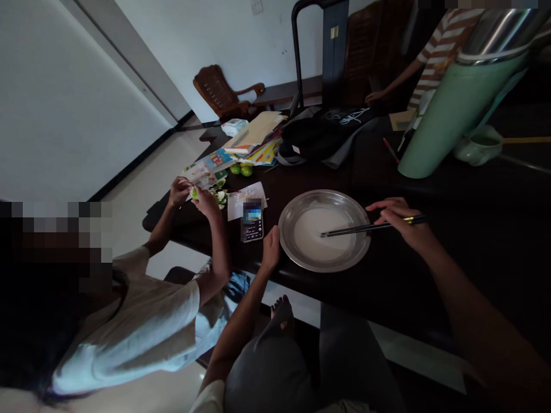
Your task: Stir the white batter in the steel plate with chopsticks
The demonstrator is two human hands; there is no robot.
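Note:
A wide metal basin (pixel 287 252) with whitish liquid (pixel 322 226) in it stands on the dark table in front of me. My left hand (pixel 271 248) is closed at the basin's left rim, its fingertips partly hidden from my view. Across the right rim run dark chopsticks (pixel 365 228) with gold near their upper ends. My right hand (pixel 402 221) grips them, and their tips reach into the liquid. Just left of the basin lies a phone (pixel 253 229) with its screen lit, partly on a white paper (pixel 235 205).
At left, a person's hands (pixel 204 201) peel a green fruit beside peelings (pixel 221 198). Two green fruits (pixel 241 170), books (pixel 253 135) and a black bag (pixel 318 137) lie farther back. A tall green flask (pixel 451 109) and a cup (pixel 480 146) stand right. Another person (pixel 434 57) is behind.

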